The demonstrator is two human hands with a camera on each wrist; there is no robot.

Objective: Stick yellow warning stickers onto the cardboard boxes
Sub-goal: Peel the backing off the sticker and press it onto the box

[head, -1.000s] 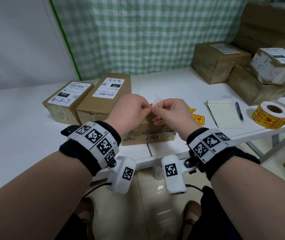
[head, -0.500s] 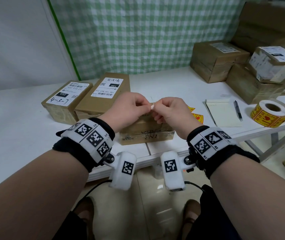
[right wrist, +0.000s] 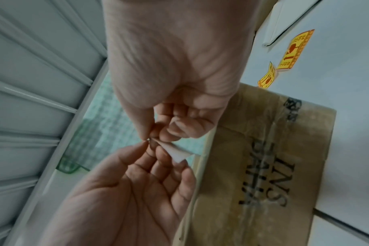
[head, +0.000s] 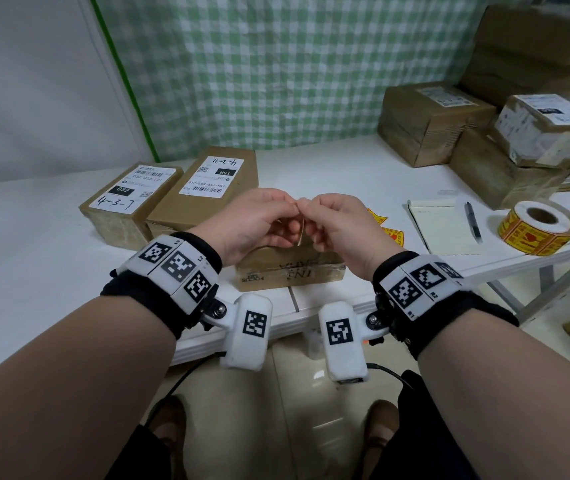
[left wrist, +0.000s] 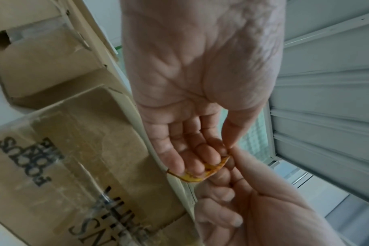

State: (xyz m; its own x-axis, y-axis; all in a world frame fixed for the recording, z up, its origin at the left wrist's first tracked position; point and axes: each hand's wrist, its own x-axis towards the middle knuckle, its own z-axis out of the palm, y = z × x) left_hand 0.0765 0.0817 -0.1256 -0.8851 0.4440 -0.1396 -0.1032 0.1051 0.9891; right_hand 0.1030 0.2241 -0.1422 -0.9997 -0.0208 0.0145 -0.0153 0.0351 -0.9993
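Now both hands [head: 297, 220] pinch the sticker [left wrist: 202, 173] lower, edge-on.

A white table [head: 328, 168] is standing against a green-and-white checked curtain [head: 276, 64], with a plain pale wall [head: 34, 81] running along its left. Glossy beige floor tiles [head: 294, 410] are reflecting light under the table's edge, and 1 metal table leg [head: 532, 292] is showing at right.
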